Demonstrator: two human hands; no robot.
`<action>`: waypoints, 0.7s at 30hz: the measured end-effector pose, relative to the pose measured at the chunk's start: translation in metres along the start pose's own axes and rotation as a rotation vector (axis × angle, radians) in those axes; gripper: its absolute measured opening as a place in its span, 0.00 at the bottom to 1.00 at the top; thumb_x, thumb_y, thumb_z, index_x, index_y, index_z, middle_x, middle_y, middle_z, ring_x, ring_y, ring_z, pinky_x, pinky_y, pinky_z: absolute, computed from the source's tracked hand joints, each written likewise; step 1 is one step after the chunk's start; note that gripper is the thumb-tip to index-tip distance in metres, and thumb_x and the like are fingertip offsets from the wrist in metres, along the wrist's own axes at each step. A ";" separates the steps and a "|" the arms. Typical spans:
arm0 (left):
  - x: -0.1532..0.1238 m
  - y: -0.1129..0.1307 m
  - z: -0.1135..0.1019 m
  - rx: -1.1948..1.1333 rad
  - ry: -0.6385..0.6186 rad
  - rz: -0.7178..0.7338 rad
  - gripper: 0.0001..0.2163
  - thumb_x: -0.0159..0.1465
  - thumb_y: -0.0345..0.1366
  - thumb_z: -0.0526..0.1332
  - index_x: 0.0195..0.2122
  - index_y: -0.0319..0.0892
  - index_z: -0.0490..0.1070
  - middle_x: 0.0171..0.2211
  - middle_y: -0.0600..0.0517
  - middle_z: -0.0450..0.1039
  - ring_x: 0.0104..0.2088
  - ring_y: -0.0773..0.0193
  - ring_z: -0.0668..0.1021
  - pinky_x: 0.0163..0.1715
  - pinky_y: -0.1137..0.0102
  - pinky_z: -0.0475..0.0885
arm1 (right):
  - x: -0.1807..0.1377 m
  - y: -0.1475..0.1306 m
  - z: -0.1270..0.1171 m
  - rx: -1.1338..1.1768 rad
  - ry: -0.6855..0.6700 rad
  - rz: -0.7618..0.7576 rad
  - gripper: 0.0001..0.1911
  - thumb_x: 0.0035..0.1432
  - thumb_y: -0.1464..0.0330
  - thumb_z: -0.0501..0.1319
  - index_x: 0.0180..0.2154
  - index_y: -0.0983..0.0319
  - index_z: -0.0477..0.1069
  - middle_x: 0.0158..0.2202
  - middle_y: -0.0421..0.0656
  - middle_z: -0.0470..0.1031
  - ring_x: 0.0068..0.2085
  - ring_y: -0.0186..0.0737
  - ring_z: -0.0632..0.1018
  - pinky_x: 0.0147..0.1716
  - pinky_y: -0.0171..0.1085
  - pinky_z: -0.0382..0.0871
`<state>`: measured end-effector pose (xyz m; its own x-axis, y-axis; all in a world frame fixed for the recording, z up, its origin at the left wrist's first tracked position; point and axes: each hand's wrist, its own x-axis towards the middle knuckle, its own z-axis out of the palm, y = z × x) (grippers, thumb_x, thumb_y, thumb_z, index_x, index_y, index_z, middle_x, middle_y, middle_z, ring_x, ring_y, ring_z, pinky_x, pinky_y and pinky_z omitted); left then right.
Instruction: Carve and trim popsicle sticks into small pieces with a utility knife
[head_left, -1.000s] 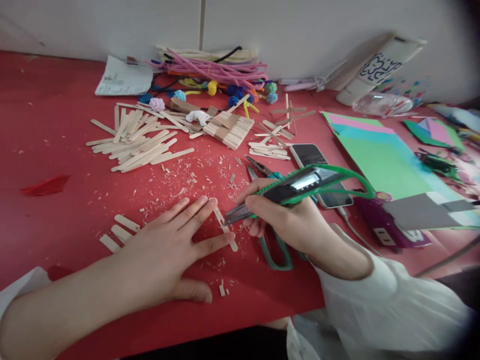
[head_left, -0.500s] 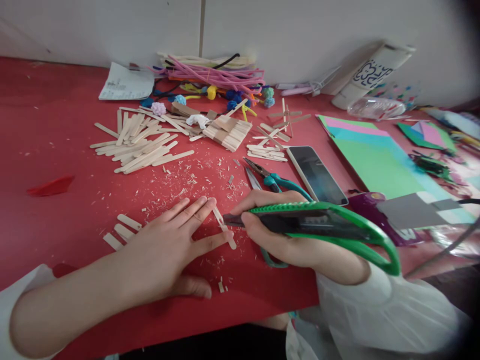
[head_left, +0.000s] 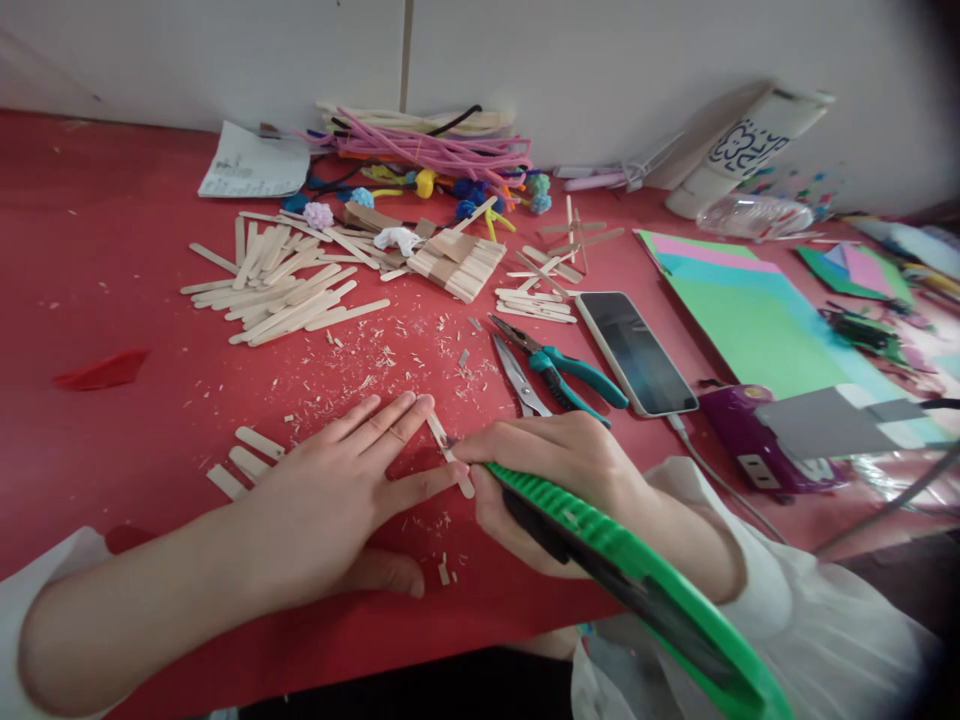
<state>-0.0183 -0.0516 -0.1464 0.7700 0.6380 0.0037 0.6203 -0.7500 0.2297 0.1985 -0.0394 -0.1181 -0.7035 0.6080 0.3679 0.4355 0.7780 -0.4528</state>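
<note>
My left hand (head_left: 337,500) lies flat on the red table (head_left: 112,440), fingers spread, with the middle and index fingertips pressing a short wooden craft stick (head_left: 450,456) down. My right hand (head_left: 555,480) is closed round a green utility knife (head_left: 622,575). The knife's tip meets the stick between my two hands, and its handle slants back toward me at the lower right. Three cut stick pieces (head_left: 240,462) lie just left of my left wrist.
Wood shavings cover the middle of the table. A pile of craft sticks (head_left: 277,285), a stick panel (head_left: 459,262), pipe cleaners (head_left: 435,150) and pom-poms lie at the back. Pliers (head_left: 559,370), scissors, a phone (head_left: 636,352), coloured paper (head_left: 750,310) and a purple glue gun (head_left: 772,440) sit at the right.
My right hand has swung the knife handle from pointing right to pointing down toward me, the tip staying at the stick. My left hand has stayed put.
</note>
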 end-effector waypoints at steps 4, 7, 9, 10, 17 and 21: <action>0.001 0.000 0.000 -0.007 -0.012 -0.003 0.32 0.55 0.64 0.51 0.51 0.48 0.70 0.65 0.41 0.47 0.63 0.42 0.55 0.57 0.49 0.56 | 0.000 -0.004 0.001 -0.003 -0.024 0.045 0.04 0.53 0.73 0.55 0.30 0.64 0.69 0.24 0.42 0.73 0.20 0.31 0.71 0.20 0.31 0.62; 0.001 0.000 0.000 -0.007 -0.010 -0.002 0.32 0.54 0.63 0.54 0.54 0.50 0.67 0.65 0.41 0.47 0.63 0.42 0.54 0.58 0.49 0.55 | 0.005 -0.009 -0.001 0.079 0.050 0.240 0.05 0.53 0.73 0.54 0.29 0.64 0.69 0.23 0.40 0.73 0.20 0.29 0.71 0.20 0.30 0.63; 0.002 -0.001 0.000 0.000 -0.014 0.006 0.34 0.52 0.62 0.57 0.56 0.51 0.65 0.65 0.40 0.47 0.62 0.40 0.55 0.57 0.47 0.56 | 0.010 -0.008 -0.003 0.206 0.044 0.453 0.05 0.53 0.73 0.54 0.29 0.63 0.69 0.21 0.38 0.73 0.21 0.30 0.73 0.22 0.29 0.66; 0.002 -0.001 0.000 0.002 -0.018 0.009 0.34 0.51 0.62 0.58 0.57 0.53 0.64 0.65 0.39 0.48 0.62 0.39 0.56 0.56 0.46 0.56 | 0.012 -0.006 -0.003 0.295 0.069 0.542 0.06 0.53 0.71 0.54 0.27 0.62 0.68 0.19 0.36 0.71 0.20 0.29 0.72 0.20 0.29 0.66; 0.004 -0.001 -0.001 -0.006 -0.066 -0.003 0.35 0.51 0.63 0.58 0.58 0.56 0.61 0.65 0.42 0.49 0.62 0.40 0.55 0.57 0.46 0.55 | 0.017 0.015 -0.001 0.609 0.095 0.780 0.05 0.53 0.72 0.54 0.27 0.62 0.67 0.15 0.34 0.69 0.16 0.31 0.73 0.16 0.30 0.67; 0.003 -0.001 0.000 -0.005 -0.036 0.006 0.35 0.50 0.62 0.59 0.58 0.56 0.61 0.65 0.42 0.49 0.62 0.40 0.56 0.56 0.46 0.56 | 0.013 0.008 -0.008 0.389 0.067 0.535 0.04 0.53 0.71 0.56 0.30 0.60 0.69 0.18 0.34 0.71 0.19 0.30 0.72 0.19 0.29 0.66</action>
<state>-0.0159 -0.0490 -0.1466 0.7786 0.6268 -0.0298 0.6150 -0.7528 0.2349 0.1973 -0.0246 -0.1106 -0.4049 0.9127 0.0550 0.4716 0.2600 -0.8426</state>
